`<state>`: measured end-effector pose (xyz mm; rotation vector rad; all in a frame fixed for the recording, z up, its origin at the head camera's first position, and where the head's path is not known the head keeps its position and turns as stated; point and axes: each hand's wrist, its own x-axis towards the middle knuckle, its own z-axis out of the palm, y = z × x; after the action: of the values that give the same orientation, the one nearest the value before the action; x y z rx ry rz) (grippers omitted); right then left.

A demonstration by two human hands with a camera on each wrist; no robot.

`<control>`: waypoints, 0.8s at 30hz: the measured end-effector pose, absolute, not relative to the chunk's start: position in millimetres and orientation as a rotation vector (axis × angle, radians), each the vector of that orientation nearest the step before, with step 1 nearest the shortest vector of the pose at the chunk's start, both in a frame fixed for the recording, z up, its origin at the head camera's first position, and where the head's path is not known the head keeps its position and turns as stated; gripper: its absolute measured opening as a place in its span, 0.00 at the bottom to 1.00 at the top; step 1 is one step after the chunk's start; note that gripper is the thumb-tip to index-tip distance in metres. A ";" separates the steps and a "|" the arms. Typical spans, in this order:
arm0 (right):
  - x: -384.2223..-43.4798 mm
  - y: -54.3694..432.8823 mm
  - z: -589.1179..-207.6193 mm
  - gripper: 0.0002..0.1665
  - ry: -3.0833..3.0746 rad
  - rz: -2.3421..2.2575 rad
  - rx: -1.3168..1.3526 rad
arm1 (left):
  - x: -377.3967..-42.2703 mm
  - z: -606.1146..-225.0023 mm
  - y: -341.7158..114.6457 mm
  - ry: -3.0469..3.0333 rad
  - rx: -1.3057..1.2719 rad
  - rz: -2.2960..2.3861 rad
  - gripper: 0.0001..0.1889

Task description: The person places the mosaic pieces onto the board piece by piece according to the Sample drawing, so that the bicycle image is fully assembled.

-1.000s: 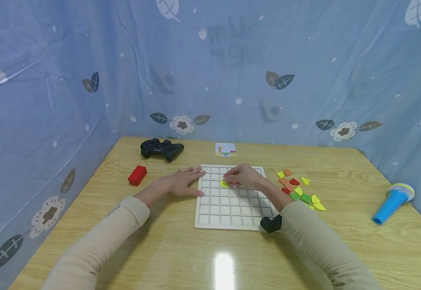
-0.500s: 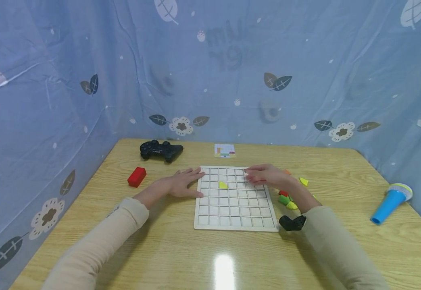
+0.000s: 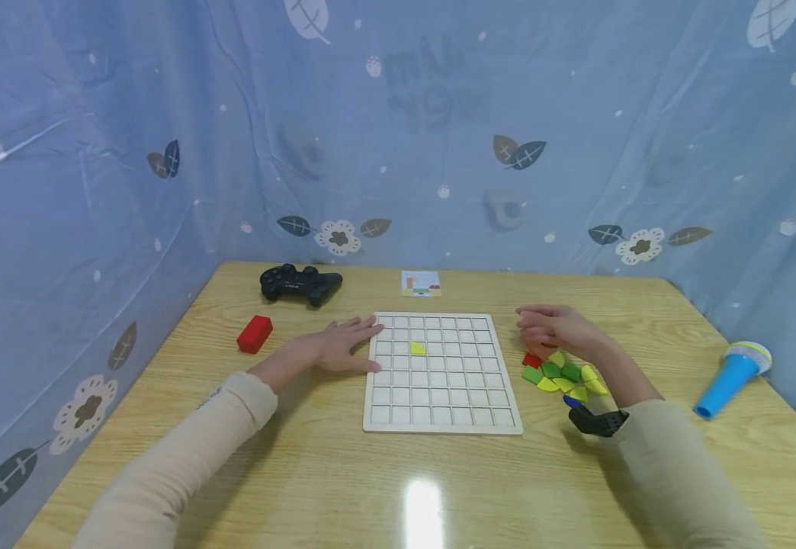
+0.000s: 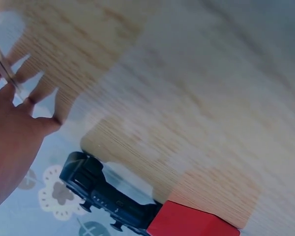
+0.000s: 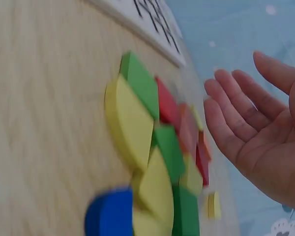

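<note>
The white grid board (image 3: 441, 396) lies flat on the wood-grain table (image 3: 302, 473), with one yellow tile (image 3: 418, 348) in the third column from the left, third row from the far edge. The left hand (image 3: 343, 347) rests at the board's left edge, fingers spread apart. To the right of the board lies a cluster of coloured pieces (image 3: 568, 371), with a blue piece (image 5: 110, 211) at its near side. The right hand (image 3: 559, 332) is positioned over the cluster's far end, fingers slightly bent, thumb apart from them. Beyond the board lies a printed card (image 3: 421, 283). A black game controller (image 3: 300, 284) and a red block (image 3: 255, 335) occupy the left side; a blue toy microphone (image 3: 732, 380) lies at far right. A patterned blue curtain (image 3: 398, 152) encloses the table.
</note>
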<state>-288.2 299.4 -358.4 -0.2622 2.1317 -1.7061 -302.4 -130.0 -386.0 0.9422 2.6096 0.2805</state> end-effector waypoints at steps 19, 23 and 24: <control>-268.5 330.1 -373.1 0.29 2.569 -1.357 -0.330 | -302.2 -388.2 -131.3 2.616 0.948 0.272 0.47; -267.0 331.1 -377.3 0.28 2.609 -1.309 -0.379 | -302.4 -388.5 -130.6 2.618 0.955 0.273 0.48; -267.2 331.2 -378.5 0.28 2.617 -1.306 -0.392 | -302.2 -388.1 -130.5 2.618 0.963 0.279 0.48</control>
<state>-267.2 331.2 -378.5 -0.3921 2.6166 -1.3062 -302.2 -130.5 -388.1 0.9626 2.6181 0.2792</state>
